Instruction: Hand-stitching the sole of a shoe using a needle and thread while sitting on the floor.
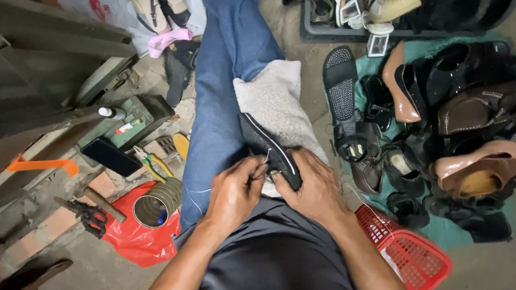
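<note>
A black shoe (270, 149) with a pale edge line lies on a fuzzy cream cloth (277, 100) over my lap. My right hand (316, 186) grips the near end of the shoe. My left hand (236, 192) pinches a thin white thread (264, 158) beside the shoe's edge; whether it also holds a needle is too small to see. More thread trails down over my blue-jeaned leg (218, 99).
A pile of dark and tan shoes (455, 130) lies on the right, with a red plastic basket (412, 252) near my right elbow. On the left are a metal can (156, 203), pliers (149, 161), a hammer (103, 203), scissors (86, 216), a phone (111, 156) and a red bag (134, 239).
</note>
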